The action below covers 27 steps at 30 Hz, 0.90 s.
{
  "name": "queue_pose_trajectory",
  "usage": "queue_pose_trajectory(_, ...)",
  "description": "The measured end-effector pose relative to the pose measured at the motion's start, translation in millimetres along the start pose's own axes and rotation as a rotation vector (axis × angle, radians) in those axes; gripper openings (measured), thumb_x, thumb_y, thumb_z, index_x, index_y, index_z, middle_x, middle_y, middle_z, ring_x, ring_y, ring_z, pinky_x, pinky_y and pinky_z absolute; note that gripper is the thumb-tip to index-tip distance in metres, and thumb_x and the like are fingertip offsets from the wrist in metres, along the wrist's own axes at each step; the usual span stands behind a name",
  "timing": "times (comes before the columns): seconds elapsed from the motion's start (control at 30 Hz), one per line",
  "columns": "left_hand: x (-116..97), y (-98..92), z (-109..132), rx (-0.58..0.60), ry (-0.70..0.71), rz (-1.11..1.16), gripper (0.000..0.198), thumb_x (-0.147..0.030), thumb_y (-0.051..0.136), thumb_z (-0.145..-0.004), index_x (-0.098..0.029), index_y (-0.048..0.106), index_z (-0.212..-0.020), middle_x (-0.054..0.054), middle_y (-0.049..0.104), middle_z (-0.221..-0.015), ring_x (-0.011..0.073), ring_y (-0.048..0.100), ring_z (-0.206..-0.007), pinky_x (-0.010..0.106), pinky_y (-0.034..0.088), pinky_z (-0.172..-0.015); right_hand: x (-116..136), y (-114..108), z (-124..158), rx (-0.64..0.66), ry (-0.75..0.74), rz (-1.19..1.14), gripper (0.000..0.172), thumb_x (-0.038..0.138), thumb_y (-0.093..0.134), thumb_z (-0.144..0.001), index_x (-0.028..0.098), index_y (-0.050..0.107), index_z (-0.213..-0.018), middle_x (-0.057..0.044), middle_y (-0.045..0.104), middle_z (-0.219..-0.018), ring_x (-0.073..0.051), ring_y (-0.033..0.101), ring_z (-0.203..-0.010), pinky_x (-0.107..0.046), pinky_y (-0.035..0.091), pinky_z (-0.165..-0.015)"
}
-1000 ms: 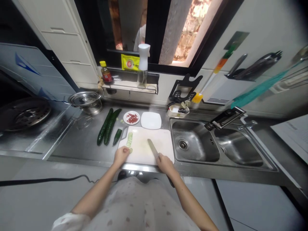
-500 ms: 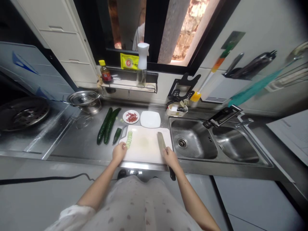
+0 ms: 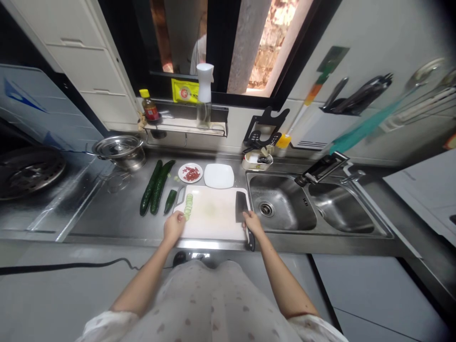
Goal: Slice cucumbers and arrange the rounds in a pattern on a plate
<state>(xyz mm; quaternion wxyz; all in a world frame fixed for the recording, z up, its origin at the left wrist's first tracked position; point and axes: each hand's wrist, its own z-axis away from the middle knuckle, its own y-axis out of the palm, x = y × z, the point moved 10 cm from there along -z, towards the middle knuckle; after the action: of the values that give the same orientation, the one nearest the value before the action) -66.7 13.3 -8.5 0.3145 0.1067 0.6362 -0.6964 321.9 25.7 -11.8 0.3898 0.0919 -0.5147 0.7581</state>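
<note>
In the head view: works at a steel counter [image 3: 107, 209], with a white cutting board [image 3: 213, 223] set at its front edge. Brings the left hand [image 3: 174, 227] to the board's left edge, with fingertips drawn narrow at the near end of a row of pale green cucumber slices [image 3: 188, 204]; cannot tell if pinching one. Holds a broad knife [image 3: 241, 206] in the right hand [image 3: 253, 222], with fingers closed near the base of the blade, along the board's right edge, and with the black handle pointing past the near right corner. Has a cut cucumber piece [image 3: 170, 201] just beside the board's left edge and, farther left, two whole cucumbers [image 3: 163, 185] side by side, slanting toward the counter's back edge. Has a small plate [image 3: 181, 173] of red pieces [image 3: 191, 174] and a white square dish [image 3: 218, 175] beyond the board's far edge, with a sink [image 3: 285, 204] to the right.
</note>
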Motion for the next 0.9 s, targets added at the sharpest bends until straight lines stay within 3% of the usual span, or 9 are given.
queue_pose_trajectory(0.2, -1.3, -2.1, 2.5, -0.033, 0.028, 0.061, 0.017, -0.025, 0.052, -0.082, -0.021, 0.066, -0.092, 0.002, 0.068, -0.08, 0.0167, 0.061, -0.075, 0.023, 0.04, -0.067, -6.1, 3.4, -7.7, -0.048, 0.001, -0.122, 0.037, 0.032, 0.038, -0.095, 0.008, 0.054, -0.118, -0.002, 0.064, -0.065, -0.012, 0.06, -0.054, -0.019, 0.043, -0.055)
queue_pose_trajectory(0.3, -1.8, -1.8, 2.5, -0.054, 0.053, 0.092, 0.016, -0.025, 0.053, -0.081, -0.02, 0.066, -0.088, 0.002, 0.067, -0.076, 0.0167, 0.06, -0.073, 0.023, 0.04, -0.066, -1.2, -6.0, -6.6, -0.106, -0.04, 0.064, 0.034, 0.033, 0.044, -0.093, 0.01, 0.059, -0.114, -0.01, 0.07, -0.086, -0.017, 0.066, -0.077, -0.021, 0.045, -0.066)
queue_pose_trajectory(0.4, -4.6, -0.1, 1.1, -0.063, 0.078, 0.131, 0.015, -0.025, 0.054, -0.08, -0.02, 0.066, -0.088, 0.002, 0.067, -0.077, 0.0163, 0.06, -0.073, 0.023, 0.04, -0.066, 7.7, -15.4, -1.3, -0.141, -0.077, 0.312, 0.035, 0.035, 0.047, -0.092, 0.01, 0.059, -0.113, -0.017, 0.068, -0.103, -0.022, 0.064, -0.098, -0.025, 0.044, -0.078)
queue_pose_trajectory(0.63, -29.4, 0.8, -12.4, -0.059, 0.116, 0.13, 0.018, -0.024, 0.053, -0.081, -0.019, 0.067, -0.09, 0.003, 0.069, -0.082, 0.0161, 0.061, -0.076, 0.022, 0.04, -0.069, 19.7, -18.2, 6.9, -0.09, -0.073, 0.588, 0.041, 0.039, 0.04, -0.095, 0.011, 0.05, -0.124, -0.021, 0.068, -0.103, -0.026, 0.065, -0.099, -0.032, 0.044, -0.079)
queue_pose_trajectory(0.9, -63.6, 14.6, -42.9, 0.008, 0.106, 0.098, 0.023, -0.024, 0.055, -0.08, -0.019, 0.068, -0.097, 0.005, 0.07, -0.084, 0.0187, 0.063, -0.081, 0.024, 0.042, -0.072, 19.3, -16.5, 6.0, -0.044, -0.078, 0.649, 0.04, 0.039, 0.039, -0.095, 0.012, 0.051, -0.122, -0.02, 0.068, -0.101, -0.028, 0.065, -0.1, -0.032, 0.045, -0.078)
